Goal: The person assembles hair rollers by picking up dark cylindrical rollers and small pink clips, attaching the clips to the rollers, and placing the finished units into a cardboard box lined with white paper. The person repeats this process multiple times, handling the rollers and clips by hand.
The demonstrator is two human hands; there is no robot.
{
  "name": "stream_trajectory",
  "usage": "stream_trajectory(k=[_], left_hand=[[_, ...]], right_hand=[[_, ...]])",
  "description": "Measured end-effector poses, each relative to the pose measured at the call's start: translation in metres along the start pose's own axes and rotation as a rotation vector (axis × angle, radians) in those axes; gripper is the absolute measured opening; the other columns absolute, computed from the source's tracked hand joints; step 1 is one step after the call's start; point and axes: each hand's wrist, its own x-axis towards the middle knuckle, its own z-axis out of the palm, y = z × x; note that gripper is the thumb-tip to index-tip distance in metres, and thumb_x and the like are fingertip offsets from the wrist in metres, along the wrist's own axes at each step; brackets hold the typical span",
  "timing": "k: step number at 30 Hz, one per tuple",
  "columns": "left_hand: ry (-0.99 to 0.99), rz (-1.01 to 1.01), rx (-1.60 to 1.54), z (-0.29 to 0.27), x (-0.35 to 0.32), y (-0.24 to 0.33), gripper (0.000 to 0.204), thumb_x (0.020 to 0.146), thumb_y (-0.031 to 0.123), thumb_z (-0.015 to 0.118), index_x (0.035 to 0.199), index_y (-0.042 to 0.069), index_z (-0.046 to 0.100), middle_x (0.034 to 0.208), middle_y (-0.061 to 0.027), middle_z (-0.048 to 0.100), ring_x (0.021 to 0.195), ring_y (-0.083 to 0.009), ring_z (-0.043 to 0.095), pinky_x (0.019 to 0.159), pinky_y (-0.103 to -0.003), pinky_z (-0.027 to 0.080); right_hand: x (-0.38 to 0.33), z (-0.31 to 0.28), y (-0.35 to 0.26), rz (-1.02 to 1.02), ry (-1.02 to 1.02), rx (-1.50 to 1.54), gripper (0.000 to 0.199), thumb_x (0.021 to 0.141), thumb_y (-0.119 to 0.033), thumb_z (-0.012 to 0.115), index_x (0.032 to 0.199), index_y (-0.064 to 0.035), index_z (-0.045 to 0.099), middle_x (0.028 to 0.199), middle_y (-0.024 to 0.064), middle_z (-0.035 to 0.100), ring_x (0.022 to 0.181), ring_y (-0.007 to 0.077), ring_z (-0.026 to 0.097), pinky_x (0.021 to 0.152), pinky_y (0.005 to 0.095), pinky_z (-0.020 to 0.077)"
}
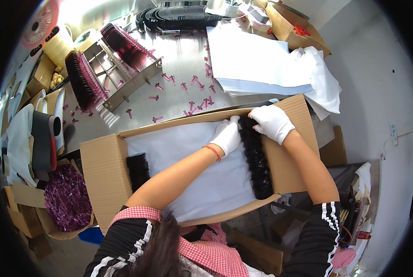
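An open cardboard box [104, 173] lies before me, lined with a white sheet [188, 175]. Along its right inner wall runs a row of thin, glossy black pieces [257, 166], and a shorter black row [137, 171] stands at the left wall. My right hand [275, 123], in a white glove, has its fingers curled over the far end of the right row. Just left of it, my gloved left hand [227, 137] rests over the sheet with fingers pressed together against that row. Whatever is between the left fingertips is hidden.
Beyond the box, a metal table [137, 99] carries scattered small pink pieces [184, 86], a metal rack [118, 92] with black pieces and a stack of white sheets [248, 60]. A carton of shiny purple strips [68, 198] stands at left. A white wall [368, 92] bounds the right.
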Motion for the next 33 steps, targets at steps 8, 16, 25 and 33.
stream_trajectory(k=[8, 16, 25, 33], left_hand=[[0.121, -0.085, -0.077, 0.006, -0.036, 0.026, 0.061, 0.084, 0.004, 0.053, 0.142, -0.004, 0.034, 0.138, -0.0306, 0.045, 0.129, -0.0428, 0.045, 0.108, -0.047, 0.037], [-0.147, -0.329, -0.581, -0.017, -0.027, 0.045, 0.079, 0.08, -0.001, 0.045, 0.153, -0.006, 0.014, 0.153, -0.0306, 0.029, 0.144, -0.0386, 0.03, 0.118, -0.04, 0.026], [-0.348, -0.331, -0.984, -0.05, -0.019, 0.0, 0.07, 0.084, 0.004, 0.046, 0.15, -0.007, 0.026, 0.153, -0.0227, 0.036, 0.144, -0.0303, 0.033, 0.118, -0.034, 0.026], [-0.454, -0.153, -0.309, 0.055, 0.037, -0.043, 0.048, 0.09, 0.012, 0.047, 0.137, -0.001, 0.048, 0.133, -0.0185, 0.057, 0.129, -0.0287, 0.05, 0.108, -0.035, 0.037]], right_hand=[[0.016, 0.001, 0.001, 0.011, -0.195, -0.074, 0.014, 0.083, -0.02, 0.07, 0.09, -0.0097, 0.065, 0.092, 0.0108, 0.069, 0.089, 0.0302, 0.067, 0.079, 0.0411, 0.0534], [0.017, 0.01, -0.014, -0.074, -0.069, -0.254, 0.008, 0.087, -0.015, 0.058, 0.085, -0.0121, 0.066, 0.083, 0.01, 0.065, 0.083, 0.0264, 0.067, 0.068, 0.0402, 0.053], [0.004, 0.032, -0.014, 0.048, 0.107, -0.219, 0.005, 0.081, -0.013, 0.061, 0.078, -0.0088, 0.06, 0.08, 0.0098, 0.06, 0.081, 0.0277, 0.064, 0.067, 0.0409, 0.0536], [-0.001, 0.014, -0.022, 0.05, 0.097, -0.254, 0.018, 0.08, -0.02, 0.07, 0.095, -0.0097, 0.068, 0.089, 0.0081, 0.063, 0.085, 0.0276, 0.062, 0.073, 0.0418, 0.0518]])
